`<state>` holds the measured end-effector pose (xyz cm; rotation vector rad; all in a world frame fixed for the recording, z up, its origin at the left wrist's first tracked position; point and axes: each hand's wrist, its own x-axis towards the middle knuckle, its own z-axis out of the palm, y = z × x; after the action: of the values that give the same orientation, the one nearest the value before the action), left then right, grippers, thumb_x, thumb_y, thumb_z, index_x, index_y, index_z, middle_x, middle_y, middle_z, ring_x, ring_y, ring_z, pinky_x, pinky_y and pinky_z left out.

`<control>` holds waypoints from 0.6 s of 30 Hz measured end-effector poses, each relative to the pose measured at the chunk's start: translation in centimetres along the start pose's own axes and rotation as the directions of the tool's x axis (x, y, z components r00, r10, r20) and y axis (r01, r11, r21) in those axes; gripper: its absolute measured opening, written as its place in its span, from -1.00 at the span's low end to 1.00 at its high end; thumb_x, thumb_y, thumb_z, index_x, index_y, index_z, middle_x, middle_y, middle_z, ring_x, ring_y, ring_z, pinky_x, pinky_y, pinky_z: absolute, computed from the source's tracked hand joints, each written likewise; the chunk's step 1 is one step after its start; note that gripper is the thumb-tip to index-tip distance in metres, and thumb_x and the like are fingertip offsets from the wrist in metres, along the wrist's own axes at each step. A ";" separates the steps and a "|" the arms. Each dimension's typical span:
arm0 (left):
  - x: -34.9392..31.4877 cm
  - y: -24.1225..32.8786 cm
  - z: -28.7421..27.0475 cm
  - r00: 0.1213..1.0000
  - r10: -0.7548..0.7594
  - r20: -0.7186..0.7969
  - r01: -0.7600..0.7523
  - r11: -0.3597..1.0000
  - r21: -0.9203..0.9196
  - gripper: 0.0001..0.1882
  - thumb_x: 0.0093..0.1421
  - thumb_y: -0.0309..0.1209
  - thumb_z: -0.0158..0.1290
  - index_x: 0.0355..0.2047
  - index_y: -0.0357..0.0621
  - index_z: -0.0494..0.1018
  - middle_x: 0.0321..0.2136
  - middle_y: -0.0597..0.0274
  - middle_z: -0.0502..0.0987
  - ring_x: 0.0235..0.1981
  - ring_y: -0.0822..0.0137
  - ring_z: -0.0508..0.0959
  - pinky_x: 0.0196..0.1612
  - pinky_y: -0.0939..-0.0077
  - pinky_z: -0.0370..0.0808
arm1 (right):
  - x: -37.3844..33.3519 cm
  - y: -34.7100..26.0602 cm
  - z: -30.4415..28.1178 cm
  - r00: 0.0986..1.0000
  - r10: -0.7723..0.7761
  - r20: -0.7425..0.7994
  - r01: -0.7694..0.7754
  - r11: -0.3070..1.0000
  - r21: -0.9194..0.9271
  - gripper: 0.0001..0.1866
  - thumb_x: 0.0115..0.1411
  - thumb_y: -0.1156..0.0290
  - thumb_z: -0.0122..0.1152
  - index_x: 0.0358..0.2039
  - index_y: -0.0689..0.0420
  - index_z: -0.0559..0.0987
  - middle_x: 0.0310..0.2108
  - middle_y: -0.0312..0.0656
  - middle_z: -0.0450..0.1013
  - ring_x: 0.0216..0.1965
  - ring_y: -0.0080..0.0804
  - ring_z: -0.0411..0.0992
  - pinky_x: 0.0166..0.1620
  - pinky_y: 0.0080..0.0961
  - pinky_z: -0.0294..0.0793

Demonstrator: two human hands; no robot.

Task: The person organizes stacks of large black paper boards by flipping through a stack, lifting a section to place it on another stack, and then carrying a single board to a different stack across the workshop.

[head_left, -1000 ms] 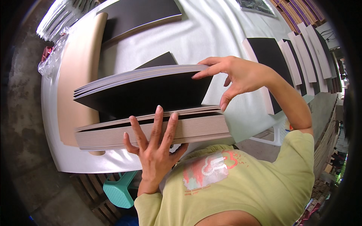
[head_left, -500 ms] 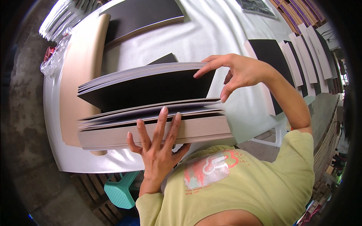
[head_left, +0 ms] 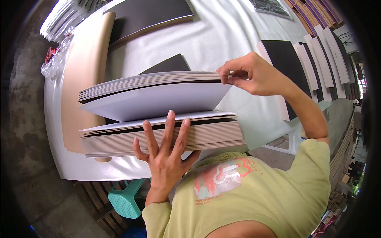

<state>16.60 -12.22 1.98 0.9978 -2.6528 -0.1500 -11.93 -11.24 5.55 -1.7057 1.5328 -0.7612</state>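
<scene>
A thick stack of card sheets (head_left: pixel 190 137) with pale edges and black or white faces lies in front of me, parted partway up. My left hand (head_left: pixel 166 156) rests on the near side of its lower part, fingers spread and stretched up over the edges. My right hand (head_left: pixel 248 77) is closed in a pinch at the right end of the upper sheets (head_left: pixel 151 84), which it holds raised. Below them a white sheet face (head_left: pixel 166 101) shows in the gap. What the fingertips grip exactly is partly hidden.
A brown paper sheet (head_left: pixel 81 95) with a rolled edge lies at left on the white-covered table (head_left: pixel 222 35). Large black panels (head_left: pixel 151 18) lie at the far side, a smaller black board (head_left: pixel 170 65) behind the stack. Several black-faced blocks (head_left: pixel 283 63) line the right. A green stool (head_left: pixel 125 202) stands below.
My right hand has gone from spread fingers to a pinch on the upper sheets' right end. The gap now shows a white face instead of a black one. My left hand stays.
</scene>
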 end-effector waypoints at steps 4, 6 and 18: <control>0.1 0.0 -0.4 0.998 -0.024 0.049 0.025 0.999 -0.033 -0.19 -0.23 -0.02 0.28 0.11 0.28 0.31 0.21 0.35 0.19 0.30 -0.09 -0.13 0.19 0.01 -0.46 | -0.6 0.0 -0.1 0.999 -0.021 0.036 0.022 1.000 -0.018 -0.77 -0.07 0.75 0.04 -0.37 0.28 0.55 -0.34 -0.07 0.51 -0.35 -0.43 0.49 -0.30 -0.60 0.48; 0.2 0.1 -0.5 0.997 -0.038 0.069 0.042 0.998 -0.050 -0.20 -0.19 0.00 0.26 0.13 0.31 0.29 0.22 0.35 0.16 0.29 -0.13 -0.14 0.17 -0.02 -0.47 | -0.9 -0.1 0.1 0.998 -0.050 0.030 0.051 0.997 -0.054 -0.70 -0.08 0.69 0.04 -0.29 0.24 0.59 -0.33 -0.05 0.52 -0.41 -0.36 0.49 -0.29 -0.58 0.47; 0.2 0.1 -0.3 0.998 -0.034 0.057 0.035 0.999 -0.029 -0.19 -0.20 0.03 0.25 0.13 0.31 0.29 0.23 0.35 0.14 0.29 -0.13 -0.16 0.18 -0.01 -0.47 | -1.5 -0.7 -0.2 0.993 -0.016 0.118 0.019 0.999 -0.027 -0.62 -0.13 0.39 0.39 -0.22 0.16 0.60 -0.11 0.01 0.44 -0.20 -0.23 0.48 -0.22 -0.44 0.50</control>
<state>16.51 -12.28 2.36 1.0448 -2.6765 -0.2281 -11.88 -9.70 6.28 -1.7550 1.4560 -0.6393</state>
